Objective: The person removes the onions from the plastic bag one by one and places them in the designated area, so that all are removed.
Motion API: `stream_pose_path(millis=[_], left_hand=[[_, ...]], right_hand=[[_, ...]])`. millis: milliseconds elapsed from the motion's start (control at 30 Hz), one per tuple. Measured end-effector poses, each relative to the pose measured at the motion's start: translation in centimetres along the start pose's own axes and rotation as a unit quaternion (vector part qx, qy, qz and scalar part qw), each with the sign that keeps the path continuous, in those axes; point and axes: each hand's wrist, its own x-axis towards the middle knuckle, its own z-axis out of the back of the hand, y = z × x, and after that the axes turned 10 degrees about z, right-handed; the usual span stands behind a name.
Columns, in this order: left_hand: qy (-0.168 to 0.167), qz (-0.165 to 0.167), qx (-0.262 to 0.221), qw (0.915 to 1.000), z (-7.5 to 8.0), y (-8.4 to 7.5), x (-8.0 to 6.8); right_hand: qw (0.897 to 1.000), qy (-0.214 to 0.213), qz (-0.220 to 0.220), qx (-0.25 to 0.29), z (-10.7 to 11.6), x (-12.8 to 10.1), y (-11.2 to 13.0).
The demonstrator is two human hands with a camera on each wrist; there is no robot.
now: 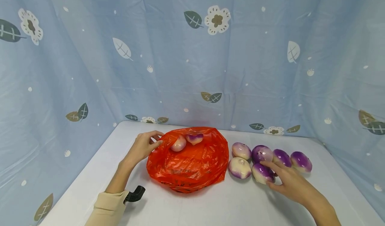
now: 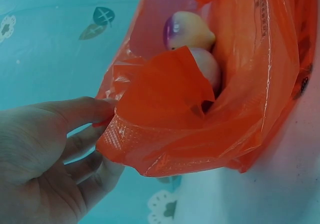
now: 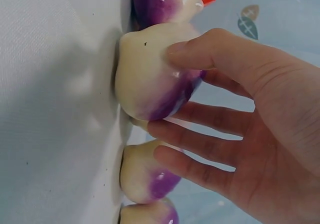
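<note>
A red plastic bag [image 1: 192, 159] lies with its mouth spread open, and two purple-and-white turnips [image 1: 178, 143] rest inside near its far rim. My left hand [image 1: 143, 148] pinches the bag's left edge between thumb and fingers; the left wrist view shows the bag's folded rim [image 2: 160, 94] there. On the right, my right hand [image 1: 291, 182] is at the front turnip [image 1: 261, 174] of a group. In the right wrist view the thumb [image 3: 192, 54] lies on this glossy turnip [image 3: 142, 79], with fingers curving round its other side.
Several more turnips sit close around the right hand, among them a pale one [image 1: 239, 168] beside the bag and a purple one [image 1: 301, 161] at the far right. A white table [image 1: 216, 206] bears everything. Blue patterned cloth [image 1: 168, 69] hangs behind and at both sides.
</note>
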Motion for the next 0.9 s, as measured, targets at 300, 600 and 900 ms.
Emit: stream_pose_path(millis=[300, 600, 900], left_hand=[[-0.002, -0.002, 0.001, 1.0, 0.01, -0.1, 0.02], [0.004, -0.001, 0.002, 1.0, -0.1, -0.08, 0.0], [0.005, 0.003, 0.002, 1.0, -0.12, 0.05, -0.02]], right_hand=[[1.0, 0.002, -0.006, -0.001, 0.0, -0.07, 0.17], [1.0, 0.017, -0.011, -0.002, 0.08, -0.04, 0.12], [0.999, 0.025, -0.026, 0.012, 0.33, 0.01, 0.27]])
